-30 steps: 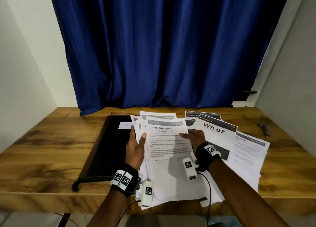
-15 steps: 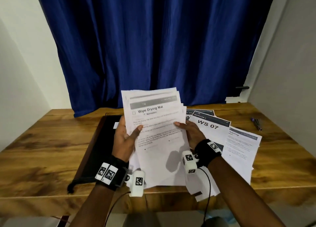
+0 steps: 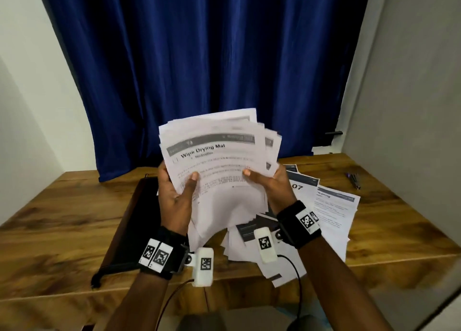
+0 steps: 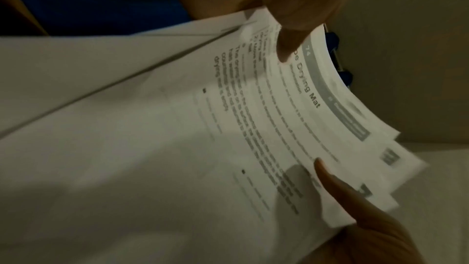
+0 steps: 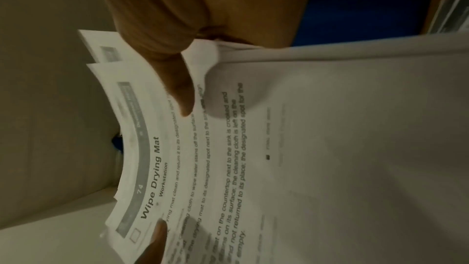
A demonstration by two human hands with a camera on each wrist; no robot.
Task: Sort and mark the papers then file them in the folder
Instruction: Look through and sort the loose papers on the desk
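The stack of white printed paper sheets [image 3: 219,161] looks matt and thin, bending easily. Brown wooden desk [image 3: 62,221] has a smooth, slightly shiny grain finish. Flat black folder [image 3: 139,218] seems matt. Deep blue cloth curtain [image 3: 199,56] has a soft sheen in its folds.

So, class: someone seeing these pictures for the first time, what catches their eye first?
Probably the fanned stack of papers raised mid-frame, topped by a "Wipe Drying Mat" sheet, with the left hand and right hand each holding a side. Behind hangs a deep blue curtain; more sheets lie scattered on the wooden table.
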